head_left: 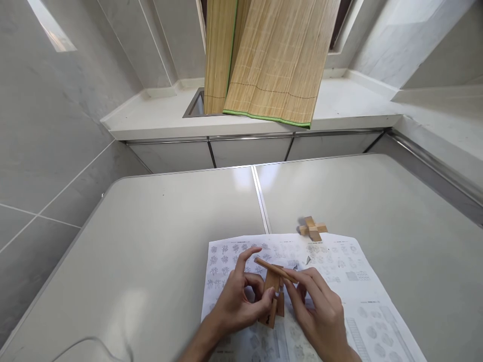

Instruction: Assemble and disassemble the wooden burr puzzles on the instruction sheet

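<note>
My left hand (pixel 245 296) grips a small assembly of flat wooden puzzle pieces (pixel 272 281) between thumb and fingers, its index finger raised off the wood. A thin wooden stick-like piece (pixel 267 264) is pinched in my right hand (pixel 319 306) and lies slanted across the top of the assembly. Whether the two are joined there, I cannot tell. Below both hands spreads a large printed sheet (pixel 222 246) with rows of small drawings. Just past its far edge sits a cross-shaped wooden puzzle (pixel 313 229). My fingers hide part of the assembly.
The sheet lies on a pale table (pixel 169 226) with a seam down its middle. A thin cable (pixel 88 339) curls at the near left. Beyond the table is a white counter (pixel 158 113) with a sink edge (pixel 194 103) and a hanging bamboo mat (pixel 279 60).
</note>
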The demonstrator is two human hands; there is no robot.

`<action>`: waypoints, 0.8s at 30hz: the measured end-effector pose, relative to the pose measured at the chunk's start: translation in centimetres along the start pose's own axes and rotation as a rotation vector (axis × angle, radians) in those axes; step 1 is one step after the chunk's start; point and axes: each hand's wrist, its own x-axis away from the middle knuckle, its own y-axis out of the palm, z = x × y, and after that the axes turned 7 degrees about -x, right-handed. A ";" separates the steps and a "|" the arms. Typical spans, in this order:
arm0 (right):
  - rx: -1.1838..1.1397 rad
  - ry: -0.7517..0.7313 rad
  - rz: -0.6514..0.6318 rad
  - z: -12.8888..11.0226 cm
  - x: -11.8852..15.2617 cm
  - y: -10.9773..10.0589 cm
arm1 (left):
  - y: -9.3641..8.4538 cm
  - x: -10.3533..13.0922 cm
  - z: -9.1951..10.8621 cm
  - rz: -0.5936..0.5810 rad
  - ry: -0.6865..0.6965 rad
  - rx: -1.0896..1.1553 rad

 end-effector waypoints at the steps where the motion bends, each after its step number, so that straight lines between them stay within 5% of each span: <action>1: -0.003 0.002 -0.003 0.0 0.0 0.0 | -0.1 0.0 0.0 -0.008 0.001 0.001; 6: -0.023 -0.022 0.007 0.0 -0.1 -0.2 | -0.7 0.1 0.4 -0.081 -0.019 0.056; 14: -0.009 -0.005 -0.008 0.1 0.2 -0.1 | 0.0 0.1 0.0 0.002 0.041 0.012; 19: 0.027 0.043 0.056 0.7 0.1 -0.6 | -0.2 0.7 0.1 -0.092 0.002 0.065; 24: 0.039 0.107 0.111 0.8 -0.4 -0.9 | -0.1 0.7 -0.1 -0.015 0.004 -0.036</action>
